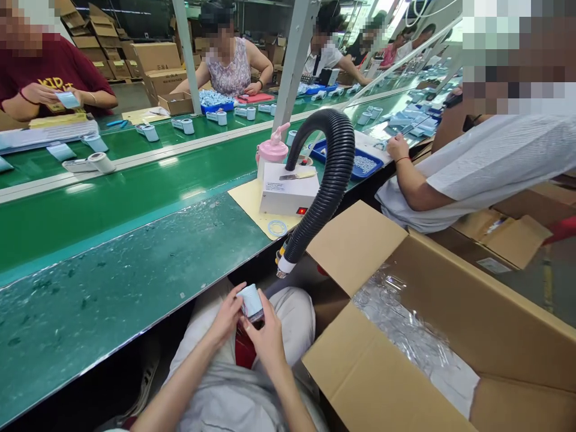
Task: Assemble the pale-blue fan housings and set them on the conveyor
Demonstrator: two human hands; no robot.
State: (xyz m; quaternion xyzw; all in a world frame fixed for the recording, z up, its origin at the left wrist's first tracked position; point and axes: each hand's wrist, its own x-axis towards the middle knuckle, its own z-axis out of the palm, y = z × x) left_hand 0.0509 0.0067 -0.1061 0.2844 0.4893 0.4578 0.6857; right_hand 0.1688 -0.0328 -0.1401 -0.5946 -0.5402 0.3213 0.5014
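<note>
Nearest, over the lap: left hand (pixel 226 318) and right hand (pixel 266 337) both curled around a small pale-blue cylindrical device (pixel 251 302), fingers partly closed, left thumb and fingertips (pixel 237 298) pressing its near side, right fingers wrapped from beneath and behind. Device held upright, just below the edge of the bench, above light grey trousers (pixel 234 390).

Just right of the hands: an open cardboard carton (pixel 360 372), flaps spread, lined with crinkled clear plastic film (pixel 400 324). Just above the hands: the white nozzle (pixel 284 268) of a black corrugated hose (pixel 333 174), arching up and over from the bench.

On the bench (pixel 112 282), a glossy green surface with a worn, mottled patch near the front edge. Further along: a yellow mat (pixel 246 201) bearing a white box unit (pixel 288 189) with a red light on its front, a flat blade lying on top, a small clear ring (pixel 277 228) beside it, a pink pump bottle (pixel 272 150) just behind. Beyond that, a blue tray (pixel 366 171) of small pale parts.

To the right, a seated person in a white shirt (pixel 477 168), one hand near the blue tray.

Past a pale rail, a green conveyor belt (pixel 135 162) carrying more pale-blue devices (pixel 90 163) well apart from one another. Across it, other seated workers, one in a dark red shirt (pixel 54 72) holding a pale-blue part, one in a patterned sleeveless top (pixel 231 75). Behind them, stacked cardboard boxes (pixel 155 63) and grey metal uprights (pixel 294 60).
</note>
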